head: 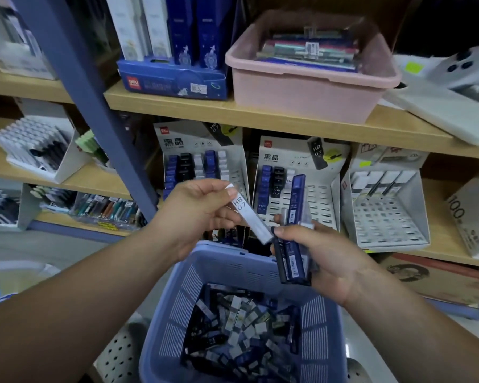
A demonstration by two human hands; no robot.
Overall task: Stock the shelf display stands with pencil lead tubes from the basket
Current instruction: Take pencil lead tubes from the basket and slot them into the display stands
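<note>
Shelf (260, 117): wooden board, running across the top, with both lead stands sitting under it on the next level down.
Basket (324, 327): blue plastic one, sitting right below both hands, with a heap of loose lead tubes (241, 327) lying in the bottom, blue, black and white all mixed up.
Pink tub (302, 92): sitting on the shelf above the stands.
Left display stand (177, 136): showing rows of blue, black and white tubes in its slots.
Right display stand (288, 153): holding only a few tubes at its left side.
Right hand (324, 252): gripping a bundle of blue and black tubes (293, 261) roughly upright, their tops poking up past the fingers in front of the right stand.
Left hand (194, 214): pinching a white HB 0.7 tube (246, 214) near its upper end.
White tube: slanting down to the right, lower end reaching the right thumb and the bundle, over the basket's far rim.
</note>
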